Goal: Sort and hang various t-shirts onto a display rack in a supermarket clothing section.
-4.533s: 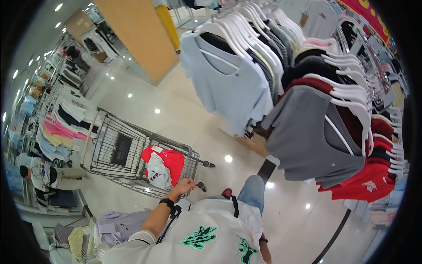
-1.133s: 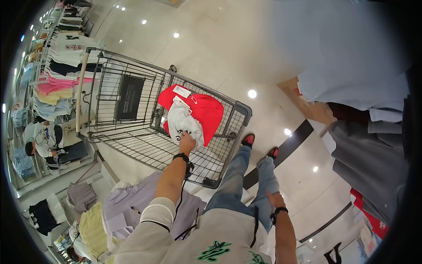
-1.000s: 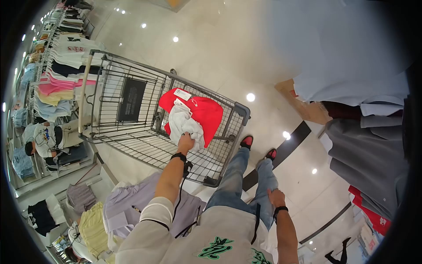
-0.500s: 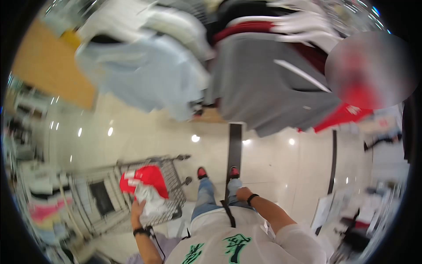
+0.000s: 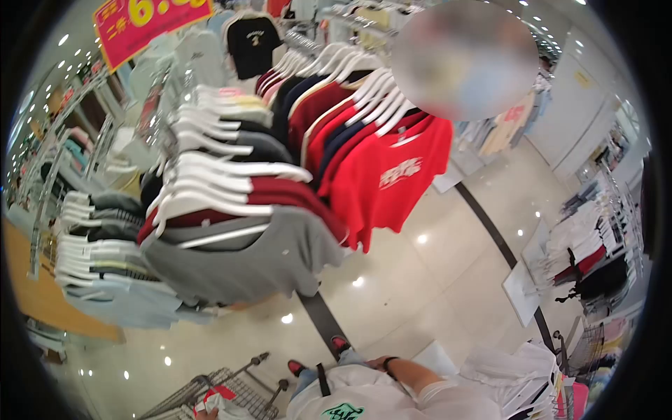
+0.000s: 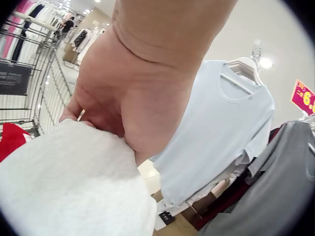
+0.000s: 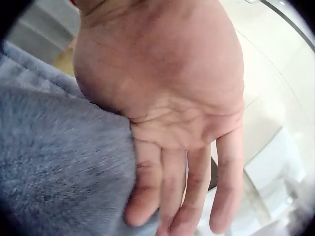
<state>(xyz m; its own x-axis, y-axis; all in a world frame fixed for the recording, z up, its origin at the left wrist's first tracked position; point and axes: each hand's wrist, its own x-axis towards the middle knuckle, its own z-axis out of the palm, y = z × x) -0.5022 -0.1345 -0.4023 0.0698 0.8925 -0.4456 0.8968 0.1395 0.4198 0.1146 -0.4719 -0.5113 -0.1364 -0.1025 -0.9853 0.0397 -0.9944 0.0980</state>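
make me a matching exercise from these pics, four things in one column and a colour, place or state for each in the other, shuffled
Column 1
1. left hand
2. gray top
3. right hand
4. price sign

Column 2
A. fingers loose, beside blue jeans
B. pinkish red with yellow figures
C. gripping a pale garment
D. on a white hanger

Right pairs: 1-C, 2-D, 3-A, 4-B

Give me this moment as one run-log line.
left hand: grips pale grey-white cloth garment | right hand: open, at blue denim trouser leg | grey wire shopping cart: red cloth garment inside
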